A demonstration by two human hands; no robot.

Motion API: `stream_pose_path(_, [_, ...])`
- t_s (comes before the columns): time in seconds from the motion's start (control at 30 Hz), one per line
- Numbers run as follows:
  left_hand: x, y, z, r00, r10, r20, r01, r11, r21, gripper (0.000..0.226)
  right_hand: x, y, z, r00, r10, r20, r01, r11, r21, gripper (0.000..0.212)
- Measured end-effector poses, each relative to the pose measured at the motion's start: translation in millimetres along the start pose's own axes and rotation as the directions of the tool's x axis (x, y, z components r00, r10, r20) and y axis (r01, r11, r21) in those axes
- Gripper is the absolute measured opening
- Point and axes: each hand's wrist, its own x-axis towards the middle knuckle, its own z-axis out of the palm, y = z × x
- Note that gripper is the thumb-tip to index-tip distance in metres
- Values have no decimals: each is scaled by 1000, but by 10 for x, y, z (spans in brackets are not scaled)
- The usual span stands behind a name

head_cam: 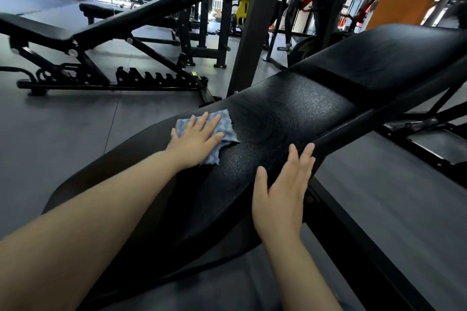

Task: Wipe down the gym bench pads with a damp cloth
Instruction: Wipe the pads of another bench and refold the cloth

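Now the cloth (pixel 222 126) is pressed flat by the left hand (pixel 194 139) near the bench's (pixel 290 108) left edge; right hand (pixel 285 189) flat, nothing gripped; the cloth could be bunched and streaks left.

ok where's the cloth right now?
Head view, left of centre: the blue cloth lies flat on the near bench pad, pressed under the left hand.

One cloth (pixel 219 126) at centre; two hands, left (pixel 194 137), right (pixel 283 192) at five o'clock; two benches, near (pixel 290 113) and, at ten o'clock, far (pixel 106 25); perhaps more behind.
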Motion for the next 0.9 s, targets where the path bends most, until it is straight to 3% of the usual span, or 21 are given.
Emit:
stream_pose_path(0.07, [-50,284,21,997,72,-12,-71,996,60,54,-6,1,11,1000,-2,-9,2,999,32,66])
stream_pose_path(0.2, [-235,849,40,924,383,9,-381,915,132,54,-1,-16,28,999,38,-30,-34,992,124,60])
stream_pose_path(0.27, [-101,920,-7,901,434,17,-433,896,99,54,11,-25,48,997,43,-65,-33,990,140,64])
stream_pose_path(0.33, [132,866,-46,918,396,10,-396,916,61,54,9,-14,87,997,31,-69,-25,995,93,65])
stream_pose_path(0.43, [464,600,-101,984,176,-5,-176,984,0,55,-16,-3,124,999,1,-47,-2,1000,-21,64])
stream_pose_path(0.53, [497,353,-122,1000,15,-3,-15,1000,-23,56,-9,2,113,999,-18,-44,17,1000,-19,62])
stream_pose_path(0.6, [277,305,-88,999,46,-4,-46,999,12,54,-9,-9,111,999,-9,-43,10,1000,10,60])
stream_pose_path(0.77, [-272,541,36,940,341,8,-339,931,136,51,1,-28,132,999,2,-44,1,996,86,60])
stream_pose_path(0.9, [101,830,-46,928,373,1,-371,923,99,53,9,-33,161,996,45,-76,-35,991,131,60])
